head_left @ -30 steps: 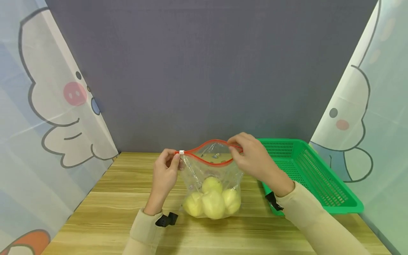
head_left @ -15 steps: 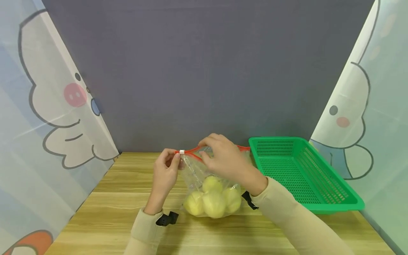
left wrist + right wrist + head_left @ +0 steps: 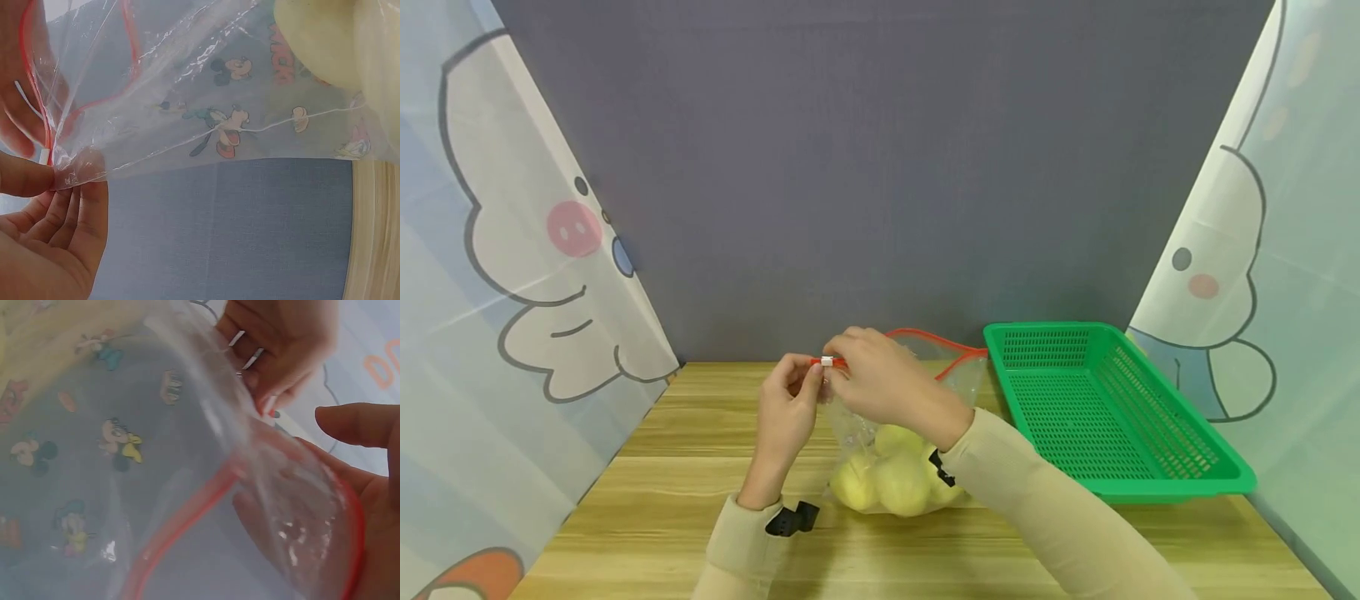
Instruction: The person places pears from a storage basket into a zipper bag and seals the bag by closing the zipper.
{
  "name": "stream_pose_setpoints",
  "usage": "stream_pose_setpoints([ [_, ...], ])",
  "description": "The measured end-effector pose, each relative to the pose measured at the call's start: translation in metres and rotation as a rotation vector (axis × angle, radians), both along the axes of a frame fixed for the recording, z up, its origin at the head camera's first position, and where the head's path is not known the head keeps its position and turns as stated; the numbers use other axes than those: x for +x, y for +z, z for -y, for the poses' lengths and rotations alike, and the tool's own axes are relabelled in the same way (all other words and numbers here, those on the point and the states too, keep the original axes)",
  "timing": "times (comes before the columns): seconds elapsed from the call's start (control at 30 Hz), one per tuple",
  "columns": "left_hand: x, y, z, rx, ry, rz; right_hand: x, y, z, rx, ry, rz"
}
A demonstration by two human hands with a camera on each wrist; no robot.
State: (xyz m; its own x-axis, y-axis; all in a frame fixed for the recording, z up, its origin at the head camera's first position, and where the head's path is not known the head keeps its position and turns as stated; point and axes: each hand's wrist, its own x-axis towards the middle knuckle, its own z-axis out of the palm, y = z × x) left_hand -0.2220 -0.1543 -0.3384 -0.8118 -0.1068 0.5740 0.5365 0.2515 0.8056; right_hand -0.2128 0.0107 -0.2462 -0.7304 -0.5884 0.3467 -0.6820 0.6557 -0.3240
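My left hand point(image 3: 786, 408) pinches the upper left corner of a clear slider zip bag point(image 3: 169, 140) printed with cartoon figures. Its white slider point(image 3: 827, 361) sits right beside my left fingertips. Reaching across the bag's mouth, my right hand point(image 3: 887, 379) has its fingertips near the slider. In the right wrist view its thumb point(image 3: 356, 425) stands apart from the fingers, which lie behind the clear film. The red zip point(image 3: 932, 337) gapes to the right of that hand. Several pale yellow-green round fruits point(image 3: 902, 485) fill the bag's bottom, partly hidden by my right wrist.
A green perforated plastic basket point(image 3: 1150, 487) stands to the right on the wooden table point(image 3: 662, 500). Behind the table rises a grey backdrop point(image 3: 880, 183). Cartoon-printed curtains point(image 3: 1307, 333) flank both sides.
My right hand has let go of the bag's right edge and moved left along the zip to the slider. My left hand has stayed at its corner.
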Motion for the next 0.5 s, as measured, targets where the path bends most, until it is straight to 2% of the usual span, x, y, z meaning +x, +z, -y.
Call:
stream_pose_setpoints([
  [0.13,0.001,0.001,0.000,0.001,0.001,-0.003,-0.005,-0.004,0.003,0.045,-0.009,0.003],
  [0.3,0.002,0.001,0.000,-0.001,-0.003,-0.014,-0.011,-0.009,0.004,0.035,-0.025,0.006],
  [0.5,0.004,0.002,0.001,-0.002,-0.015,-0.007,-0.016,-0.014,0.005,0.026,-0.033,-0.041],
])
